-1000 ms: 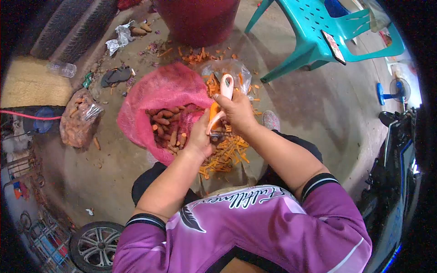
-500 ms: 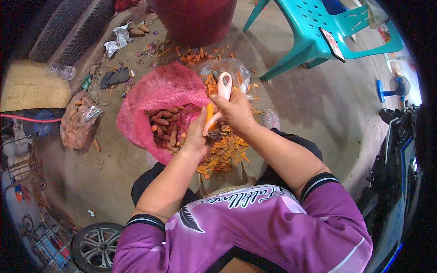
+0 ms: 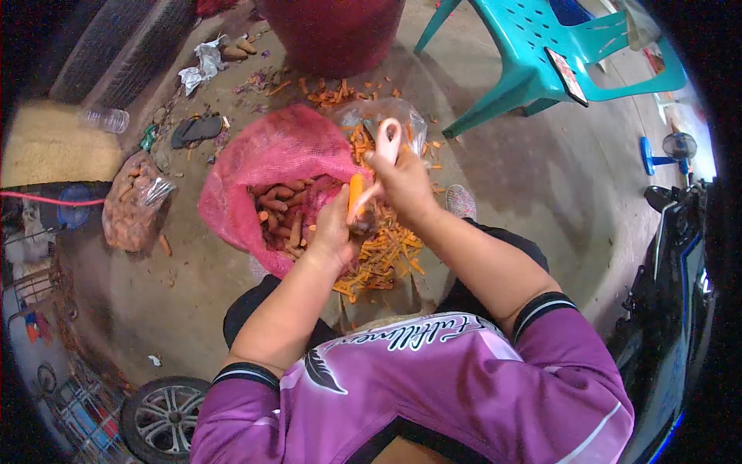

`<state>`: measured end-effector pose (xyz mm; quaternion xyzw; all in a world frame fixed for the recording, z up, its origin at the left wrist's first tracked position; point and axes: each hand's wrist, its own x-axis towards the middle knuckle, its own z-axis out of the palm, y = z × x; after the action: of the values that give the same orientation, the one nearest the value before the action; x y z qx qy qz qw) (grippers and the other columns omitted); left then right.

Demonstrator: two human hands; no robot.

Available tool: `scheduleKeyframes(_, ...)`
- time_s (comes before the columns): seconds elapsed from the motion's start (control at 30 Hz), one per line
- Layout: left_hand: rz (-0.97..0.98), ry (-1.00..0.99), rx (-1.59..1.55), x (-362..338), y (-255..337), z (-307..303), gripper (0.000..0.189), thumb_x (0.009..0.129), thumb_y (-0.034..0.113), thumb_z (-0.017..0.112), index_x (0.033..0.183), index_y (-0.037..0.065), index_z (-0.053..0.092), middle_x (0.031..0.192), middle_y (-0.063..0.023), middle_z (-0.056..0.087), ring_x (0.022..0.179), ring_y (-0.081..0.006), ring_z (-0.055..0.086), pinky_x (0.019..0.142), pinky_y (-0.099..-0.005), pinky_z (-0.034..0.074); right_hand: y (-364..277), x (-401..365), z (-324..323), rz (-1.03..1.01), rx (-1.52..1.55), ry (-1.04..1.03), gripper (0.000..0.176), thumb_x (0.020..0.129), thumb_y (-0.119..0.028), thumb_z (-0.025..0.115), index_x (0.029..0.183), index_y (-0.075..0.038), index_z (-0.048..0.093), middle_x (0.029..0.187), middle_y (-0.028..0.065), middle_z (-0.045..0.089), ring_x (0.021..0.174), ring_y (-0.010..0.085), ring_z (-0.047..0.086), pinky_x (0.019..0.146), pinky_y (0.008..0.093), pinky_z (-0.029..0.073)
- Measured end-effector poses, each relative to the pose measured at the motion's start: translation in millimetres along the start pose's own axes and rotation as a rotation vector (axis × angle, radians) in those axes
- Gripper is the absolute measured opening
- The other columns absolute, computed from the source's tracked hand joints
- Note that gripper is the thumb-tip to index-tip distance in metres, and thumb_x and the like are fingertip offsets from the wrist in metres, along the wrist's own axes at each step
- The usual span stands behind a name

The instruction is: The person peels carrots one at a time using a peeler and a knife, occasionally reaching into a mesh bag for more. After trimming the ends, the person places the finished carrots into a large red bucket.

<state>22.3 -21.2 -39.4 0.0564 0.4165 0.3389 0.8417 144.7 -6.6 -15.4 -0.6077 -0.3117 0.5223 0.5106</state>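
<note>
My left hand (image 3: 335, 232) is wrapped round an orange peeled root (image 3: 356, 195) beside the opening of a pink mesh sack (image 3: 270, 155). Inside the sack lie several brown-skinned roots (image 3: 286, 203). A pale-handled peeler (image 3: 389, 139) is gripped in my right hand (image 3: 405, 185), its head against the root; motion blurs the blade. Orange peelings (image 3: 382, 251) are heaped on the floor below both hands, and more lie by a clear plastic bag (image 3: 402, 116) just beyond them.
A dark red tub (image 3: 336, 39) stands ahead. At the right is a turquoise chair (image 3: 518, 54) with a phone (image 3: 566, 76) on it. To the left are a bag of roots (image 3: 135, 205), a sandal (image 3: 197, 131), tires (image 3: 139, 62) and a wheel (image 3: 166, 417).
My right hand and the peeler have shifted slightly up and to the right. My left hand stays nearly in place, holding the root.
</note>
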Motion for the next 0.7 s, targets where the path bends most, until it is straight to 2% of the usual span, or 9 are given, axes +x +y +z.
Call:
scheduleKeyframes(0.03, -0.038, 0.088, -0.007, -4, 2, 11, 0.027, 0.089, 0.029, 0.037, 0.098, 0.008, 0.051, 0.075, -0.0001, 0.053, 0.056, -0.0079, 0.049, 0.047, -0.0199, 0.040, 4, -3, 5, -0.041, 0.010, -0.073, 0.023, 0.076, -0.022, 0.058, 0.083, -0.002, 0.047, 0.064, 0.0020, 0.048, 0.048, 0.0091, 0.045, 0.041, 0.0235, 0.036)
scheduleKeyframes(0.13, 0.027, -0.064, 0.079, -6, 0, 8, 0.029, 0.089, 0.032, 0.038, 0.098, 0.008, 0.051, 0.071, 0.0003, 0.051, 0.054, -0.0071, 0.046, 0.045, -0.0210, 0.038, -1, -1, 1, 0.111, 0.090, -0.027, 0.023, 0.076, -0.021, 0.058, 0.084, -0.002, 0.047, 0.063, 0.0015, 0.048, 0.045, 0.0091, 0.044, 0.038, 0.0228, 0.035)
scheduleKeyframes(0.2, -0.005, -0.072, 0.131, -10, -1, 8, 0.031, 0.089, 0.034, 0.038, 0.098, 0.008, 0.051, 0.070, -0.0003, 0.050, 0.053, -0.0079, 0.046, 0.045, -0.0218, 0.039, -2, 16, -10, 0.122, -0.013, 0.064, 0.023, 0.076, -0.023, 0.057, 0.082, -0.003, 0.048, 0.060, 0.0019, 0.048, 0.043, 0.0095, 0.045, 0.035, 0.0229, 0.034)
scheduleKeyframes(0.27, -0.040, -0.080, 0.189, -14, -1, 10, 0.033, 0.089, 0.036, 0.037, 0.097, 0.008, 0.051, 0.070, -0.0009, 0.049, 0.053, -0.0087, 0.045, 0.046, -0.0226, 0.039, 0, 34, -22, -0.008, -0.026, 0.225, 0.023, 0.076, -0.023, 0.057, 0.080, -0.002, 0.049, 0.061, 0.0022, 0.048, 0.043, 0.0099, 0.045, 0.036, 0.0240, 0.035)
scheduleKeyframes(0.37, -0.046, -0.165, 0.075, -15, 2, 13, 0.033, 0.088, 0.038, 0.039, 0.097, 0.009, 0.051, 0.071, -0.0015, 0.050, 0.056, -0.0094, 0.048, 0.049, -0.0223, 0.040, 3, 49, -31, 0.066, 0.144, 0.391, 0.023, 0.076, -0.024, 0.057, 0.079, -0.002, 0.050, 0.063, 0.0017, 0.048, 0.043, 0.0098, 0.044, 0.037, 0.0244, 0.036)
scheduleKeyframes(0.47, 0.073, -0.078, 0.087, -8, 6, 12, 0.033, 0.087, 0.039, 0.040, 0.097, 0.009, 0.051, 0.074, -0.0014, 0.052, 0.061, -0.0097, 0.050, 0.052, -0.0223, 0.041, -5, 24, -15, 0.077, 0.127, 0.189, 0.022, 0.077, -0.024, 0.057, 0.080, -0.003, 0.050, 0.063, 0.0010, 0.047, 0.046, 0.0091, 0.044, 0.038, 0.0242, 0.035)
scheduleKeyframes(0.5, 0.055, -0.036, 0.063, -6, 5, 7, 0.032, 0.086, 0.038, 0.043, 0.097, 0.008, 0.051, 0.076, -0.0012, 0.052, 0.063, -0.0097, 0.050, 0.053, -0.0219, 0.041, -8, 15, -9, 0.057, -0.005, 0.123, 0.022, 0.076, -0.023, 0.057, 0.080, -0.002, 0.051, 0.063, 0.0004, 0.046, 0.049, 0.0087, 0.044, 0.041, 0.0244, 0.035)
scheduleKeyframes(0.6, 0.017, -0.043, 0.030, -1, 0, 3, 0.033, 0.086, 0.036, 0.043, 0.096, 0.006, 0.051, 0.079, -0.0035, 0.054, 0.060, -0.0123, 0.052, 0.053, -0.0254, 0.044, 10, -2, 5, -0.075, 0.093, -0.047, 0.024, 0.076, -0.023, 0.058, 0.087, -0.003, 0.049, 0.062, -0.0008, 0.046, 0.046, 0.0082, 0.043, 0.039, 0.0224, 0.035)
scheduleKeyframes(0.7, 0.100, -0.102, 0.147, 2, -4, -5, 0.032, 0.086, 0.035, 0.043, 0.097, 0.005, 0.050, 0.077, -0.0044, 0.054, 0.062, -0.0134, 0.053, 0.054, -0.0262, 0.044, 16, 20, -9, 0.008, 0.081, -0.006, 0.024, 0.077, -0.024, 0.058, 0.088, -0.004, 0.049, 0.062, -0.0004, 0.046, 0.044, 0.0083, 0.043, 0.037, 0.0212, 0.034)
